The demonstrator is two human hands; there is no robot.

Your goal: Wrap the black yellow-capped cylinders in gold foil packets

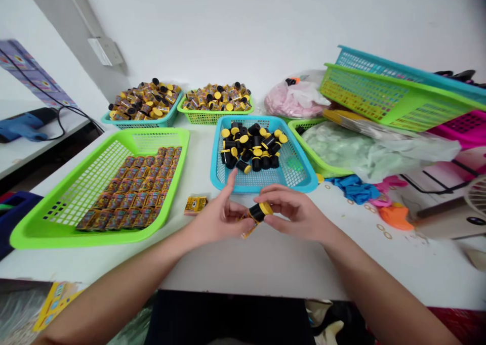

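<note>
Near the front middle of the table, my right hand grips a small black container with a yellow lid between thumb and fingers. My left hand pinches a yellow printed sleeve at the container's lower left end; its index finger points up. A small stack of yellow printed pieces lies just left of my left hand. Behind the hands, a blue basket holds several loose black containers with yellow lids. At the left, a green basket holds rows of wrapped, printed containers.
Two baskets of loose wrapped containers stand at the back. Stacked baskets and bags fill the right rear. Balloons and a fan-like appliance lie right; a blue heat gun is far left.
</note>
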